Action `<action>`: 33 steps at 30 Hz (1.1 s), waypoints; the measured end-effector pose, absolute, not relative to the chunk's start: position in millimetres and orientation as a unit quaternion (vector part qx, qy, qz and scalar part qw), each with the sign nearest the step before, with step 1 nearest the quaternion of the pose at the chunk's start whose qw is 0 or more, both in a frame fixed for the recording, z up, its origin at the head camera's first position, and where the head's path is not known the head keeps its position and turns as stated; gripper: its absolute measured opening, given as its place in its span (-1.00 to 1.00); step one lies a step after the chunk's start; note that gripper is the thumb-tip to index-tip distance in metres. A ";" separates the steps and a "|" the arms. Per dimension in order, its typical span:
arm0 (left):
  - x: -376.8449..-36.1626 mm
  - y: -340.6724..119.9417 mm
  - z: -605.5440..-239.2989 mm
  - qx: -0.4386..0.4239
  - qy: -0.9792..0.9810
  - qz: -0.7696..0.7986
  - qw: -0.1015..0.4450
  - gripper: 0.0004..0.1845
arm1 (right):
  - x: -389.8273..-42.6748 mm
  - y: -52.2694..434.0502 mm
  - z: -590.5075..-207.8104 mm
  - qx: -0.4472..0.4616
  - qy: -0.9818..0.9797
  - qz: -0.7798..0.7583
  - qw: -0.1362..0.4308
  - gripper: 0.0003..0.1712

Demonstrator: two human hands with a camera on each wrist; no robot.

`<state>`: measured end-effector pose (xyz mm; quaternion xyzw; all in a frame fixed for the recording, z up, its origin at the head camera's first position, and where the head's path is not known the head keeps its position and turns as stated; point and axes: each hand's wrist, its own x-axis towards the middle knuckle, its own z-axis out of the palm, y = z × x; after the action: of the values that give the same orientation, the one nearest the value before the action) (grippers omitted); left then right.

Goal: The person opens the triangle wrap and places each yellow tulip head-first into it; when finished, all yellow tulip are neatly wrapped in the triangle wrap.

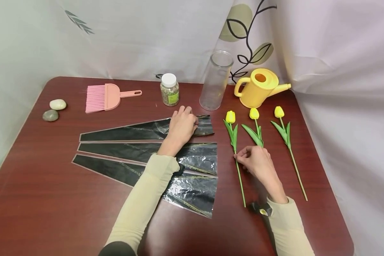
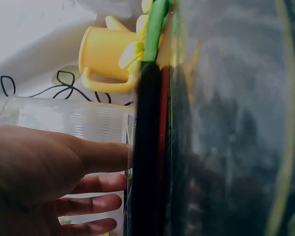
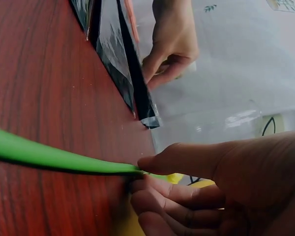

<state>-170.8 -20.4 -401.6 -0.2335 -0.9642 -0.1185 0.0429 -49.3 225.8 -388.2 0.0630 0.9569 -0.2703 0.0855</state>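
Note:
Three tapered black flower sleeves lie side by side in the head view, their wide ends to the right. My left hand (image 1: 183, 124) is on the farthest sleeve (image 1: 124, 133), near its wide end. Thumb and index finger meet at that sleeve's edge; the other fingers are loosely bent. Below it are the middle sleeve (image 1: 115, 148) and the near sleeve (image 1: 192, 192). With thumb and fingertips, my right hand (image 1: 257, 161) pinches the stem of the leftmost yellow tulip (image 1: 240, 177). The middle tulip (image 1: 254, 113) is partly hidden by that hand; the right tulip (image 1: 288, 138) lies in full view.
Along the back stand a jar with a white lid (image 1: 170, 89), a tall clear vase (image 1: 215, 83) and a yellow watering can (image 1: 259, 89). A pink brush (image 1: 112, 96) and two stones (image 1: 57, 104) lie at the back left. A curtain (image 1: 345, 106) borders the table's right side.

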 end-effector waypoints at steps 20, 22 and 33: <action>-167.6 -23.0 -382.3 -0.251 -0.952 -0.161 0.069 -0.93 | -54.1 250.4 -364.3 0.116 0.741 -0.658 0.062 -0.86; -167.4 -24.4 -382.4 -0.250 -0.952 -0.164 0.071 -0.93 | -57.3 253.3 -358.3 0.095 0.702 -0.705 0.039 -0.84; -163.2 -28.4 -379.7 -0.253 -0.950 -0.171 0.058 -0.93 | -88.4 257.2 -362.8 0.143 0.551 -0.805 -0.166 -0.89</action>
<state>-163.2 -28.4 -379.7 -0.2533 -0.9504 -0.1709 0.0577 -88.4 257.2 -362.8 0.1429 0.5513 -0.8050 -0.1661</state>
